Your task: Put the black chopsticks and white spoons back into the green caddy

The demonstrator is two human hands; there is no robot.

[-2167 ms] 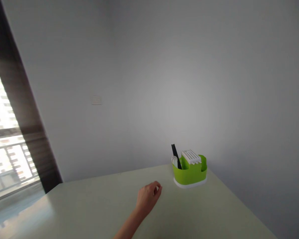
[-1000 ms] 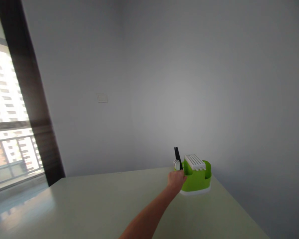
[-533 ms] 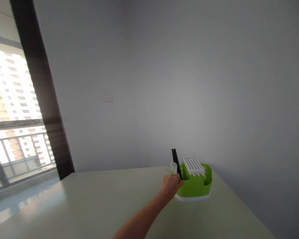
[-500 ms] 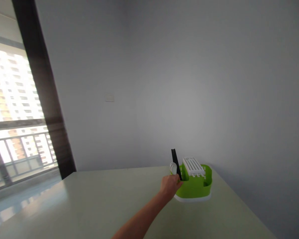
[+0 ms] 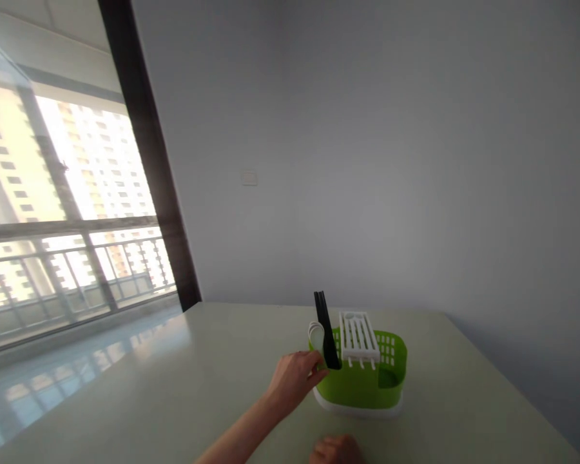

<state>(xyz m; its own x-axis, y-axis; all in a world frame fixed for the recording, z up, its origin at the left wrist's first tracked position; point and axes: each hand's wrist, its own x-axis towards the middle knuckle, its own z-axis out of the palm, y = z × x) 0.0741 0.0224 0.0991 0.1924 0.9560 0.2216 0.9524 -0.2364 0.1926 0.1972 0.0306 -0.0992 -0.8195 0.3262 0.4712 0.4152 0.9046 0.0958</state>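
A green cutlery holder (image 5: 350, 390) with a white base stands upright on the table. My left hand (image 5: 294, 377) has its fingers and thumb closed on the holder's left end. Just above these fingers, white spoons (image 5: 316, 335) stick up. Black chopsticks (image 5: 326, 328) stand beside them, leaning to the left. A white slatted rack (image 5: 359, 336) with small hooks rests across the top of the holder. My right hand (image 5: 336, 450) shows only partly at the bottom edge, blurred, apart from the holder; its fingers look curled, but what they do is unclear.
The pale table (image 5: 212, 361) reaches back to the grey wall (image 5: 377, 161). A switch plate (image 5: 249, 178) sits on that wall. At the left, a dark frame (image 5: 149, 148) borders a large window with a railing (image 5: 77, 270) outside.
The cutlery holder has come nearer and to the left, with my left hand on it. My right hand has come into view at the bottom. The camera view has turned left.
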